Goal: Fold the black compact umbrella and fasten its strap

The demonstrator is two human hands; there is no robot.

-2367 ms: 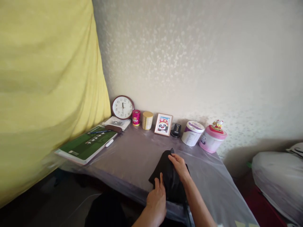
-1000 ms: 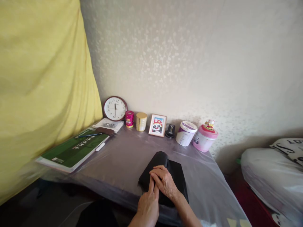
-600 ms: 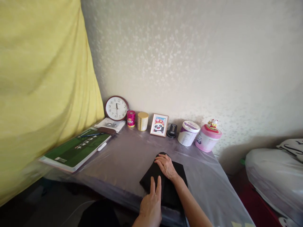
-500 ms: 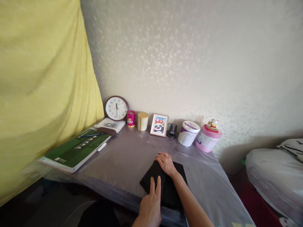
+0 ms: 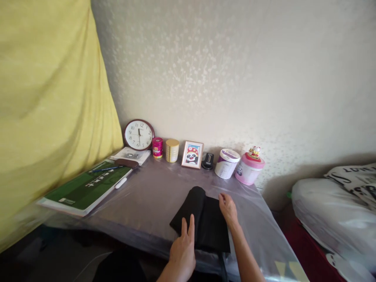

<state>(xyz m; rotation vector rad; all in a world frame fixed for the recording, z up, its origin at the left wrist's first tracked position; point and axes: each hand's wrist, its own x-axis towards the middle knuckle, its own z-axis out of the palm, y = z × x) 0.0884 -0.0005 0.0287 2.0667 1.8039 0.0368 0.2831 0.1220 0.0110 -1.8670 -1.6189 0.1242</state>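
Note:
A black folded fabric item (image 5: 213, 225) lies near the front edge of the table, its left part raised in a rounded fold. My left hand (image 5: 183, 248) is at the lower left of the fabric, two fingers stretched out and apart over it; nothing shows in its grasp. At the fabric's upper right edge is my right hand (image 5: 228, 207), its fingers curled together with the thumb. Whether a bit of the fabric is between those fingertips cannot be made out. A dark strap (image 5: 222, 266) hangs from the fabric over the table edge.
Along the wall stand a clock (image 5: 139, 134), a pink tin (image 5: 157, 147), a yellow tin (image 5: 172, 150), a framed panda picture (image 5: 192, 154), a black device (image 5: 208, 161) and two tubs (image 5: 227, 163). A green book (image 5: 88, 186) lies left, beside a yellow curtain (image 5: 53, 98).
My right hand has moved from the top of the fabric to its right edge, and its fingers have curled. The fabric's left part now bulges in a fold. The view has shifted slightly right.

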